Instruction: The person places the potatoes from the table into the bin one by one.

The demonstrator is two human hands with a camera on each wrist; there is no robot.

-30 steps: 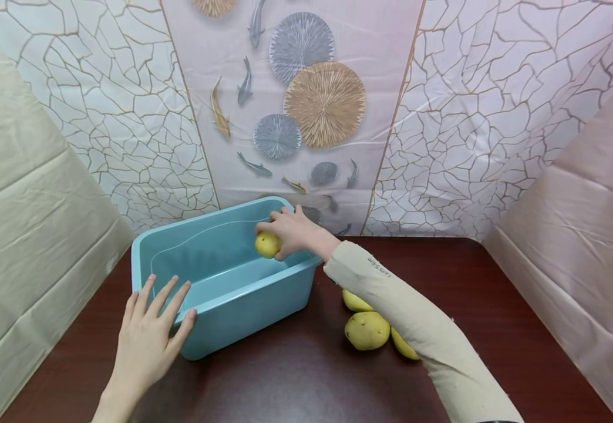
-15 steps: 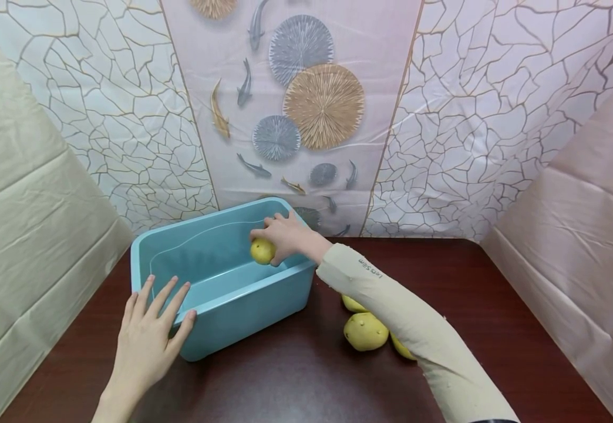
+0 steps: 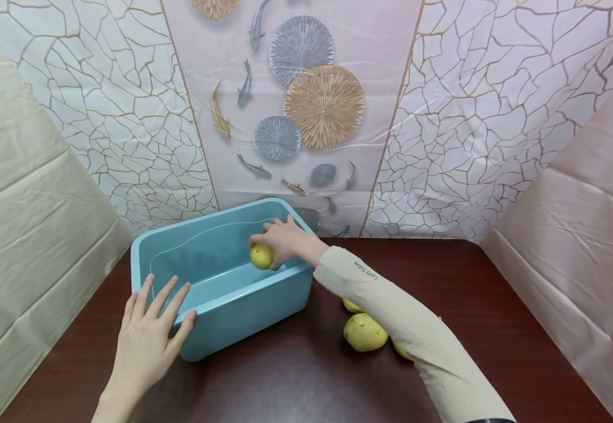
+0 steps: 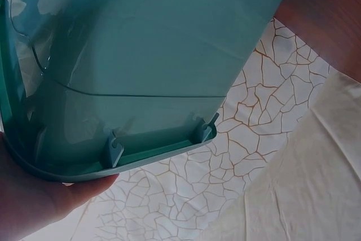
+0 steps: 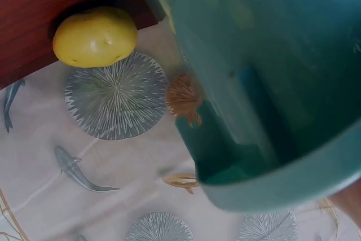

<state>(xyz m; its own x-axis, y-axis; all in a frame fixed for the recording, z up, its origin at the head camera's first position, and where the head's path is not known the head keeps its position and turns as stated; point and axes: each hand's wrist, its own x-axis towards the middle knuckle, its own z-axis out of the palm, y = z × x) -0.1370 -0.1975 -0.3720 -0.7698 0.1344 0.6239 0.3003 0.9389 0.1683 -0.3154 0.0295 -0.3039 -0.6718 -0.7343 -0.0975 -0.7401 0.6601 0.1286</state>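
A light-blue plastic tub [image 3: 243,317] stands on the dark table, slightly turned. My left hand [image 3: 145,341] lies over its near left corner, fingers spread and straight over the rim, thumb along the outside; the left wrist view shows the thumb [image 4: 93,187] by the rim. Inside the tub's right end, above the floor, my right hand [image 3: 287,239] grips a yellow potato [image 3: 262,256] from above. Right of the tub, a potato [image 3: 366,332] lies on the table, with others partly hidden by my right sleeve. The right wrist view shows one potato [image 5: 96,36] beside the tub wall.
Behind the table [image 3: 497,317] hangs a patterned cloth [image 3: 444,147] with fish and round motifs, close to the tub's back rim. Plain cloth panels [image 3: 576,247] bound both sides. My right forearm in its beige sleeve [image 3: 417,323] crosses over the potatoes.
My right hand has lowered slightly and shifted left with the potato, deeper into the tub. The left hand stays on the rim.
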